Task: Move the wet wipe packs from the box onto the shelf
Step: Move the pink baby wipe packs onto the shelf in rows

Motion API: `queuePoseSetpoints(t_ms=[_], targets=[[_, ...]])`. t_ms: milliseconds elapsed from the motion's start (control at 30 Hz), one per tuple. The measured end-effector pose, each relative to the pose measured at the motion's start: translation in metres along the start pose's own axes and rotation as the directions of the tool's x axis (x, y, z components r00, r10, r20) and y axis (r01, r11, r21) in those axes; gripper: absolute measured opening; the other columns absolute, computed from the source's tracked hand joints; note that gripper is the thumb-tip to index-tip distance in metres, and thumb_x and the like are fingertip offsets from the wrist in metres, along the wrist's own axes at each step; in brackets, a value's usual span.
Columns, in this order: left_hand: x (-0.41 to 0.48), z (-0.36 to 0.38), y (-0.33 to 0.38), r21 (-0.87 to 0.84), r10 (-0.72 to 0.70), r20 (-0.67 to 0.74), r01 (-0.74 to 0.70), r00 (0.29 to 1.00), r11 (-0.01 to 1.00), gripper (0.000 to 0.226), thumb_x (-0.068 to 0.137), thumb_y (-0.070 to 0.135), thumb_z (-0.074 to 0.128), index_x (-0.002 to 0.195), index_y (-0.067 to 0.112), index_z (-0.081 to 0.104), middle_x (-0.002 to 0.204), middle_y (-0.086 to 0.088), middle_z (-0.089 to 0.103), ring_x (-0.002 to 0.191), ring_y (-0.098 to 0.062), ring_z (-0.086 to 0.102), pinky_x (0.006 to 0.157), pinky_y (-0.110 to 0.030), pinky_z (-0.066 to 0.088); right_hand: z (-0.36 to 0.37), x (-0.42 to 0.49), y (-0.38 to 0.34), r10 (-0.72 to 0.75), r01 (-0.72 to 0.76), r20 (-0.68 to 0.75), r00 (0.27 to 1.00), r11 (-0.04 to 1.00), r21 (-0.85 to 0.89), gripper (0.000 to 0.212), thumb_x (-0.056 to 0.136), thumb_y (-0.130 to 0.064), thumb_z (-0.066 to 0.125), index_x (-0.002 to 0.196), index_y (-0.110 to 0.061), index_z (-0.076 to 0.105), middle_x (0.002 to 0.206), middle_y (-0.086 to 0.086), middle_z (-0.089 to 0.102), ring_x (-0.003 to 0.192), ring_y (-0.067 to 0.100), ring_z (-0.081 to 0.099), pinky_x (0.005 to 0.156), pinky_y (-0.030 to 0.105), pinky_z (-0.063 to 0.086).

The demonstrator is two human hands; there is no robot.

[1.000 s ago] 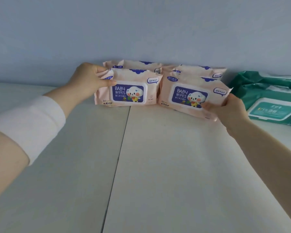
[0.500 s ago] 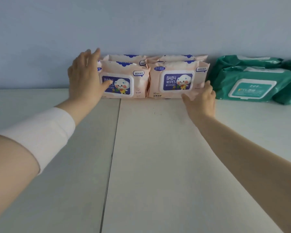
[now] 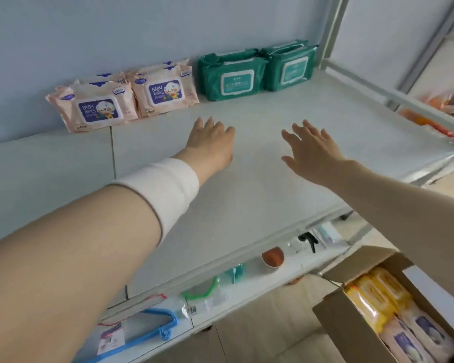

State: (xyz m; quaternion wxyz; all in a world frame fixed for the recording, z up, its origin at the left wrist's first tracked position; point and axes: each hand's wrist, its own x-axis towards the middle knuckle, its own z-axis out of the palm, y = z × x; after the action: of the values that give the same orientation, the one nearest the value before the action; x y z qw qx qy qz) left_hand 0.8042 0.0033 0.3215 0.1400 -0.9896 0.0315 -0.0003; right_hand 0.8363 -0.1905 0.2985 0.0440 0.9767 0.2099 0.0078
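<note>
Both hands hang over the bare middle of the white shelf [image 3: 286, 179], palms down and holding nothing. The left hand [image 3: 210, 145] has its fingers extended and only slightly spread; a white wrist wrap [image 3: 165, 189] circles the forearm behind it. The right hand [image 3: 309, 150] has its fingers fanned well apart.

Along the back, against the pale blue wall [image 3: 116, 30], stand the packs already shelved. Two pink baby wipe packs [image 3: 131, 98] lean side by side at the front, touching each other, with more pink packs tucked just behind them. To their right, two dark green wipe packs [image 3: 257, 70] stand side by side, again with others behind — the rightmost sits just beside the grey shelf upright [image 3: 333, 30]. Both hands are well apart from all of these.

At the lower right, the open cardboard box [image 3: 351, 326] sits on the floor below the shelf edge, flaps out. Inside it lie yellow wipe packs [image 3: 378, 297] toward the far end and pale pink wipe packs [image 3: 417, 339] nearer the camera, packed close.

A lower shelf tier [image 3: 247, 292] shows beneath the front edge, carrying small goods: blue plastic hangers [image 3: 152, 326], a green hanger [image 3: 202, 292], an orange-brown round item [image 3: 273, 256] and a black object too small to identify. Nothing lies between the hands and the box except the shelf's front edge.
</note>
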Motion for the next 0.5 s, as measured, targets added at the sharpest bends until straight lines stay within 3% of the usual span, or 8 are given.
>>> queuePoseSetpoints(t_ms=[267, 400, 500], targets=[[0.007, -0.055, 0.256, -0.162, 0.276, -0.141, -0.297, 0.951, 0.941, 0.044, 0.093, 0.028, 0.045, 0.133, 0.012, 0.039, 0.14, -0.011, 0.044, 0.133, -0.028, 0.033, 0.109, -0.042, 0.023, 0.04, -0.18, 0.199, 0.319, -0.319, 0.017, 0.948, 0.944, 0.087, 0.06, 0.096, -0.037, 0.042, 0.148, -0.015, 0.021, 0.154, 0.01, 0.022, 0.145, 0.029, 0.01, 0.116, 0.049, 0.017], [-0.004, -0.026, 0.391, -0.157, 0.481, -0.064, -0.485, 0.874, 0.86, 0.053, 0.093, 0.03, 0.046, 0.141, 0.012, 0.031, 0.147, -0.012, 0.036, 0.14, -0.029, 0.024, 0.113, -0.043, 0.016, 0.101, -0.275, 0.278, 0.466, -0.482, 0.157, 0.871, 0.871, 0.091, 0.059, 0.096, -0.034, 0.041, 0.147, -0.013, 0.019, 0.154, 0.011, 0.021, 0.145, 0.03, 0.008, 0.116, 0.049, 0.016], [-0.007, 0.01, 0.468, -0.135, 0.6, 0.015, -0.593, 0.8, 0.794, 0.051, 0.092, 0.031, 0.047, 0.138, 0.012, 0.036, 0.143, -0.011, 0.042, 0.136, -0.028, 0.031, 0.112, -0.042, 0.023, 0.157, -0.331, 0.316, 0.537, -0.582, 0.322, 0.78, 0.811, 0.059, 0.06, 0.097, -0.034, 0.039, 0.148, -0.014, 0.014, 0.156, 0.011, 0.015, 0.145, 0.032, 0.005, 0.116, 0.049, 0.013]])
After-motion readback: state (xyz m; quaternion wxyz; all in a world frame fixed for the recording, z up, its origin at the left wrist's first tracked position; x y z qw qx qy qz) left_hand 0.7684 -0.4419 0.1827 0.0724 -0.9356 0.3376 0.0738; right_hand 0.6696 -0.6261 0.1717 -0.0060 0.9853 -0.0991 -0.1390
